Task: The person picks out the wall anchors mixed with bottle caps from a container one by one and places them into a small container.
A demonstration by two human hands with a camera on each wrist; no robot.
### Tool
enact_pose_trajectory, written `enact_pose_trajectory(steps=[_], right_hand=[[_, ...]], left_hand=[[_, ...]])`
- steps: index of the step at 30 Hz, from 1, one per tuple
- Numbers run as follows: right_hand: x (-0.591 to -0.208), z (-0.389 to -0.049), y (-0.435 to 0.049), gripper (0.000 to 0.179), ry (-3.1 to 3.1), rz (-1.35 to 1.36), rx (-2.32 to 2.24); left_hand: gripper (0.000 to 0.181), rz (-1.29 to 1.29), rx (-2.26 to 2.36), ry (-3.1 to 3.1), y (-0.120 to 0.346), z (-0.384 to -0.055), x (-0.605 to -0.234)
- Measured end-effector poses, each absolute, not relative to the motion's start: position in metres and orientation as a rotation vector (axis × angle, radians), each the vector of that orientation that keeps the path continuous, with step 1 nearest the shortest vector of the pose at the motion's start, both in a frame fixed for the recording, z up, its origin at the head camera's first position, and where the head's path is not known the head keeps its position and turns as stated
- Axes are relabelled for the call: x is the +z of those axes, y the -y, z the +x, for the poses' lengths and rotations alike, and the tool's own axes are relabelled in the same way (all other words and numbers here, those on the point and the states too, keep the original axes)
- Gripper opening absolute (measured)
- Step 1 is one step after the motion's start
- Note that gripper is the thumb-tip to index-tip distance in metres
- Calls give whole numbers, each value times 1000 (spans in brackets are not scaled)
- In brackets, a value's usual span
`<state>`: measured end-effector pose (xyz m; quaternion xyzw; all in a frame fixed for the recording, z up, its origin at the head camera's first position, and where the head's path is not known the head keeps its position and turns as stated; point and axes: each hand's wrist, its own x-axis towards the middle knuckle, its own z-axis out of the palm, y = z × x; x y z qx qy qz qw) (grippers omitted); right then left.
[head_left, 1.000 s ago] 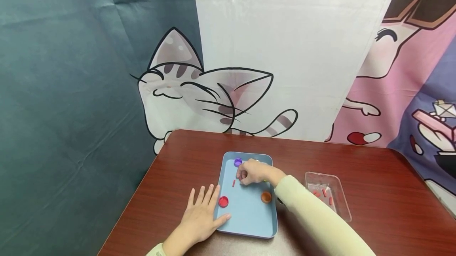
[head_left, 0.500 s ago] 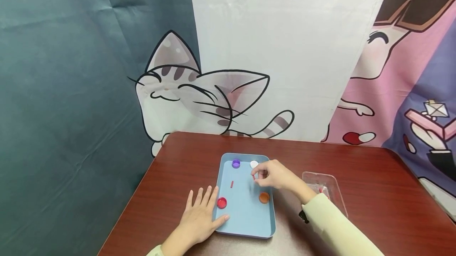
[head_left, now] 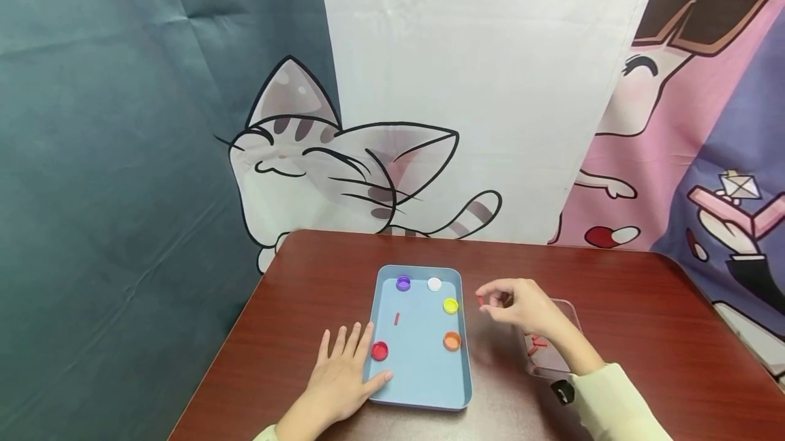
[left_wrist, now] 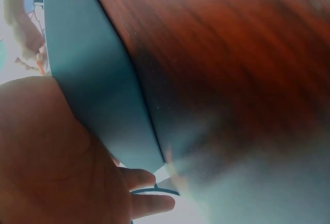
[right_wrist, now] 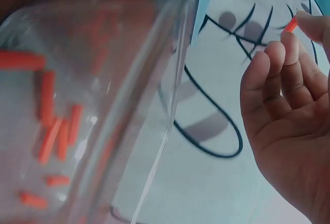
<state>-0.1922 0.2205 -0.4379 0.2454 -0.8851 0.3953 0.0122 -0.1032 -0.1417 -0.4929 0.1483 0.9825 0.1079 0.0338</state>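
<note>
Between thumb and fingertip my right hand [head_left: 521, 305] pinches a small red stick [right_wrist: 291, 25], out over the table to the right of the blue tray [head_left: 423, 379]. My left hand [head_left: 339, 374] lies with spread fingers along the tray's left side, the thumb reaching over its rim. Inside the tray a single red stick [head_left: 396, 319] lies left of the middle. Round caps sit about it: purple [head_left: 403, 283], white [head_left: 434, 284], yellow [head_left: 450, 306], orange [head_left: 452, 341] and red [head_left: 380, 350]. In the left wrist view the tray's outer wall [left_wrist: 98, 74] rises beside the palm.
A clear plastic box [head_left: 546, 374] holding several red sticks [right_wrist: 47, 98] stands right of the tray, partly hidden under my right forearm. Behind the brown table [head_left: 294, 284] hangs a printed cloth [head_left: 490, 86] with a cartoon cat.
My right hand has lifted from the middle of the tray and moved right, past its edge, carrying a red stick. The white and yellow caps now show. My left hand stays put.
</note>
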Motion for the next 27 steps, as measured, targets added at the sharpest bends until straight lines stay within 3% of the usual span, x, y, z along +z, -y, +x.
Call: enact_pose_trajectory(steps=[27], right_hand=[[-451,-131,-310,20,2641,467,1162]], left_hand=[[93,469,293,-3039,141,-104,-495]])
